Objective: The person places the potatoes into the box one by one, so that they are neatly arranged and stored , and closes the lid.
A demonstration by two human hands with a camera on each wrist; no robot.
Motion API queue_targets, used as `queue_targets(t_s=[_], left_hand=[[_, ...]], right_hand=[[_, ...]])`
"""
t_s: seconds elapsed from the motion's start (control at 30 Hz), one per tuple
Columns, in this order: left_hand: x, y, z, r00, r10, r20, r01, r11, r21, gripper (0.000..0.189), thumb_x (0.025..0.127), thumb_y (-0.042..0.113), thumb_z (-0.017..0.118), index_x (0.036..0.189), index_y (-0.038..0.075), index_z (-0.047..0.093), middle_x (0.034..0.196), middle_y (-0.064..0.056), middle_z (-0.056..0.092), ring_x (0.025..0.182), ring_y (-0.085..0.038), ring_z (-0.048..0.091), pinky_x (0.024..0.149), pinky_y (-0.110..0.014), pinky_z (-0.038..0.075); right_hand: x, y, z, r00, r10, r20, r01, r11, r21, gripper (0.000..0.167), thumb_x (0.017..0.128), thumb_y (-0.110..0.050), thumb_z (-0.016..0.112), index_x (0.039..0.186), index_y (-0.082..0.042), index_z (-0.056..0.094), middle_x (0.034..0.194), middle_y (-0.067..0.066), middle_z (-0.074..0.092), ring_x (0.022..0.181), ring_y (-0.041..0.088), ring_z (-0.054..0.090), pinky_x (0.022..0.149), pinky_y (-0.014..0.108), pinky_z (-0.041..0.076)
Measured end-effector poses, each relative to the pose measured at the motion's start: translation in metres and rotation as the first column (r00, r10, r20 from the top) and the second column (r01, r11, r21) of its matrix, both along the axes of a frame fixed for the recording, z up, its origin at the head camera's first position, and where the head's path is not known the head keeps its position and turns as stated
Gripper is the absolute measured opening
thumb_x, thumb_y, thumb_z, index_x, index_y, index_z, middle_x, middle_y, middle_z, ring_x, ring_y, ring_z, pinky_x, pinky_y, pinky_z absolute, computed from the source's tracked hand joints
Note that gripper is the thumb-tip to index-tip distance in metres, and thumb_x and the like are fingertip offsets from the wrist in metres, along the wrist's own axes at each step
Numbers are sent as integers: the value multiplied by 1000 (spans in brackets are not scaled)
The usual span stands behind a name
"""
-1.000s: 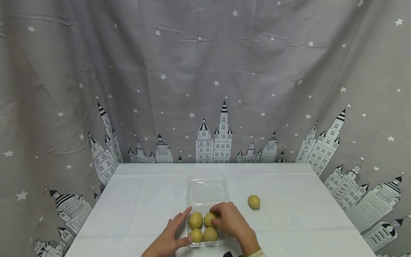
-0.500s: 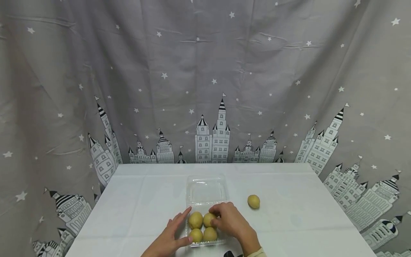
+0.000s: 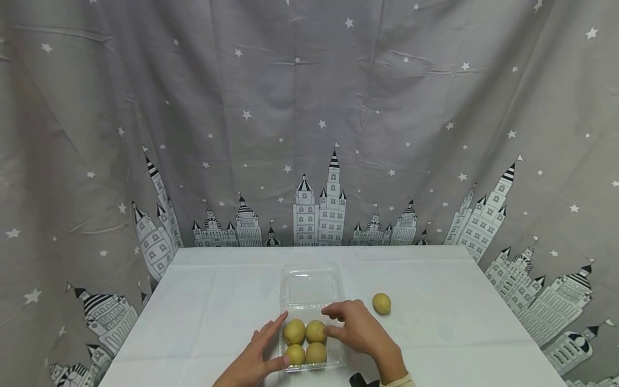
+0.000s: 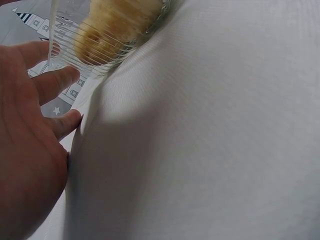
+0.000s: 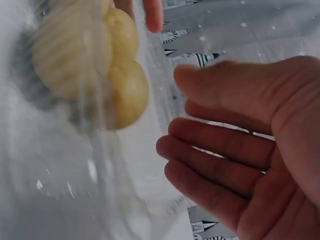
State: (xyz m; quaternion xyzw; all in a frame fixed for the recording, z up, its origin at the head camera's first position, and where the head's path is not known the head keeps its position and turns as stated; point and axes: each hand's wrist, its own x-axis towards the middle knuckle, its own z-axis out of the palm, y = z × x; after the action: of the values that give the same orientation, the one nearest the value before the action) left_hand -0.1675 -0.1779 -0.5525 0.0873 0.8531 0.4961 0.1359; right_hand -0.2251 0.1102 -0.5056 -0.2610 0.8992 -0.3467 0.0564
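Note:
A clear plastic clamshell box lies with its lid folded back, away from me. Several lemons sit in its base in two rows. My left hand is spread along the box's left side, its thumb at the front left corner; the left wrist view has its fingertips against the ribbed wall. Just above the base's right side is my right hand, fingers loosely bent, thumb and index apart. In the right wrist view nothing lies between those fingers, and the lemons are a short gap away.
One more lemon lies on the white-covered table, right of the box and beyond my right hand. A dark strap piece shows at my right wrist. Behind the table hangs a grey curtain printed with castles.
My right hand has let go of the back right lemon and moved slightly up and right, its fingers opening. That lemon stays in the box. The left hand keeps its place.

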Motion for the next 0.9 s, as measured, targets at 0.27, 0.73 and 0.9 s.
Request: queue_targets(t_s=[0.27,0.73,0.9], left_hand=[[0,2,-1,1000,24,2,-24,1000,-12,97,91,48,84,172,20,37,177,-27,30,159,-72,10,120,-92,3],[0,3,0,1000,25,3,-25,1000,0,95,91,43,85,172,22,39,177,-26,30,159,-71,9,122,-90,2],[0,3,-1,999,39,-2,-39,999,17,95,90,44,86,170,22,41,176,-29,32,158,-74,8,119,-93,3]], right_hand=[[-2,25,6,1000,10,29,-7,996,-93,48,95,-28,87,133,-1,76,129,17,79,114,39,78,98,51,65],[-11,87,8,999,-49,-6,48,986,-157,46,93,-38,89,131,-14,79,132,5,80,119,25,78,103,43,64],[-12,114,6,998,-35,-43,27,987,-158,47,94,-40,88,131,-13,79,131,7,80,117,23,79,101,44,65]])
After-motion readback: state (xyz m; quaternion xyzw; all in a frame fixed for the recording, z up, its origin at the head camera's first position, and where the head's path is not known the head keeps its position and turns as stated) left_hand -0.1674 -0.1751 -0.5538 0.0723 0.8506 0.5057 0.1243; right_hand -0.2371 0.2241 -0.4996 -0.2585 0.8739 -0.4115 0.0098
